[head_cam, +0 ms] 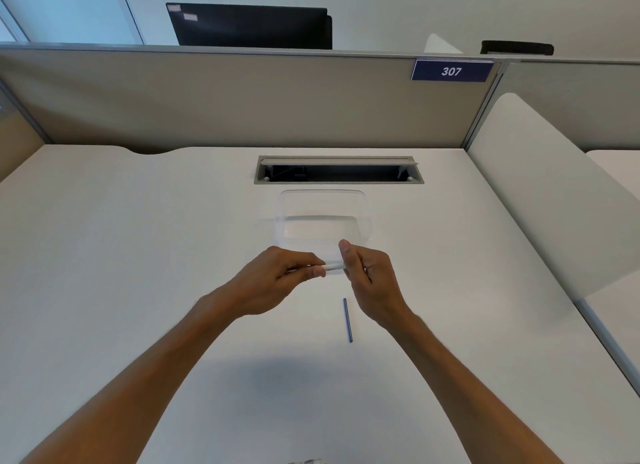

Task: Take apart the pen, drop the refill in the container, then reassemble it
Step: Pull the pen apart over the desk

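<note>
Both hands hide most of the pen barrel (333, 267).

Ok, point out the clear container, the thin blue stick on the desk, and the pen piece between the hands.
clear container (323, 195): head view, far rim.
thin blue stick (347, 320): head view, mid-length.
pen piece (333, 267): head view, exposed middle between the hands.

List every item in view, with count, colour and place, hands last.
pen: 1, pale, held between both hands
thin rod: 1, blue, on desk below right hand
container: 1, clear, desk centre, beyond hands
desk: 1, white
cable slot: 1, grey, open, behind container
partition: 1, beige, behind desk
sign: 1, blue, reads 307, on partition
monitor: 1, black, beyond partition
left hand: 1, gripping pen
right hand: 1, gripping pen
</note>
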### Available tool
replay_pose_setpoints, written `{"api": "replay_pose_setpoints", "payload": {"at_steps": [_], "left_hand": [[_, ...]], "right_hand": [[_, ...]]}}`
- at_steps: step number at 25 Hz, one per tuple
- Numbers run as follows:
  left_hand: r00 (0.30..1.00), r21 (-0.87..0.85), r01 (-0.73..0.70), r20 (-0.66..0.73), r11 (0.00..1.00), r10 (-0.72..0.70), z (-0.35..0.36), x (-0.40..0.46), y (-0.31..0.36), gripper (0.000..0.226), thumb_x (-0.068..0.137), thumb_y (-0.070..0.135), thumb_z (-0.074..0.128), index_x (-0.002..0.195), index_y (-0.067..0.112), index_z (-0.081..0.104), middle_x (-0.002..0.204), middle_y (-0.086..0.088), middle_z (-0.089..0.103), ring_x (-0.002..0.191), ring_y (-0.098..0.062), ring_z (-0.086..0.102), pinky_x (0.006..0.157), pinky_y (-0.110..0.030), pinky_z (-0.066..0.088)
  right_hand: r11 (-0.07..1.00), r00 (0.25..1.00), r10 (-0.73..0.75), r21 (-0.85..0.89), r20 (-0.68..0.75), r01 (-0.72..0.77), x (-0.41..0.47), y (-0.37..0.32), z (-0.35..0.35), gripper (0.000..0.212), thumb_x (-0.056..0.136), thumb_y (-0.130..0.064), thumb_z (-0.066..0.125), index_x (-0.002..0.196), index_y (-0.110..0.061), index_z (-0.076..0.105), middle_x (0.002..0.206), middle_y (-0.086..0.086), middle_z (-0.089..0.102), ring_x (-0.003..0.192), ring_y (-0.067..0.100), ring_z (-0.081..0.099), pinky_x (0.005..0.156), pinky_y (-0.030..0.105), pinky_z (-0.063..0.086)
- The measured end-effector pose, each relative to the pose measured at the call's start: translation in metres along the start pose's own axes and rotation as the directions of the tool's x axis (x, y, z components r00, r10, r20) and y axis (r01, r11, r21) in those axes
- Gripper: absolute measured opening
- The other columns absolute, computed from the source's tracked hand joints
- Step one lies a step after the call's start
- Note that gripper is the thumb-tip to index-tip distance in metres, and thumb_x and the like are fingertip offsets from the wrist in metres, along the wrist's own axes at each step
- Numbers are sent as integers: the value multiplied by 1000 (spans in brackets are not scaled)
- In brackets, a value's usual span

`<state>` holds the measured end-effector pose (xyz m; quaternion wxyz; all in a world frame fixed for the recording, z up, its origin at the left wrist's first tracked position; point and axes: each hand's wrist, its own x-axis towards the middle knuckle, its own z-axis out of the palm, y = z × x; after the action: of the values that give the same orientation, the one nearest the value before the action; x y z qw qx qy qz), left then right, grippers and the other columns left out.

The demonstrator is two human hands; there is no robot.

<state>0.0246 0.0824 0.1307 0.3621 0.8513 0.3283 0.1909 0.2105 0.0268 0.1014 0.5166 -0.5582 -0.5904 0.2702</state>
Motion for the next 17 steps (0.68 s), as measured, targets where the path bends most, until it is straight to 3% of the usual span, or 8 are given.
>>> {"api": "replay_pose_setpoints", "payload": {"at_steps": [5,7,10,12,14,17], "left_hand": [[1000,212,-3,7,977,2,-5,-1,6,28,92,52,46,109,33,56,62,10,56,55,-11,51,54,-16,38],[999,305,-30,-18,952,37,-3,-3,8,25,93,50,47,111,33,54,65,10,58,58,-11,53,56,-21,40],[994,289,-72,-62,955,94,-2,-3,12,21,96,40,49,110,29,60,79,14,63,67,-11,56,62,-27,45],[988,226,-106,-84,968,128,-3,-2,12,22,96,32,52,110,23,64,88,12,64,74,-10,58,67,-30,49],[984,170,-134,-93,976,151,-3,0,14,21,96,28,53,108,18,67,83,12,63,72,-11,58,66,-33,49],[992,56,-107,-54,993,110,-6,3,18,25,97,32,51,107,18,69,80,3,69,68,-17,59,65,-38,50]], "right_hand": [[998,997,56,41,-54,-54,-1,1,6,54,105,-25,47,55,-11,31,50,1,27,49,14,24,48,33,21],[989,988,133,84,-83,-126,-1,-2,8,61,100,-40,51,51,-12,28,48,0,25,48,15,22,49,35,20],[977,970,204,87,-133,-194,2,-8,10,65,89,-60,50,43,-18,30,41,-7,27,44,14,25,47,33,23],[985,976,167,69,-140,-158,4,-9,9,67,96,-49,53,43,-17,26,40,-9,24,42,12,23,45,31,22],[990,985,113,93,-128,-101,7,-8,7,65,100,-34,55,45,-12,26,41,-8,24,42,11,22,43,28,20],[990,993,64,128,-104,-50,11,-9,3,61,100,-31,54,45,-19,31,41,-10,27,41,8,23,43,20,22]]}}
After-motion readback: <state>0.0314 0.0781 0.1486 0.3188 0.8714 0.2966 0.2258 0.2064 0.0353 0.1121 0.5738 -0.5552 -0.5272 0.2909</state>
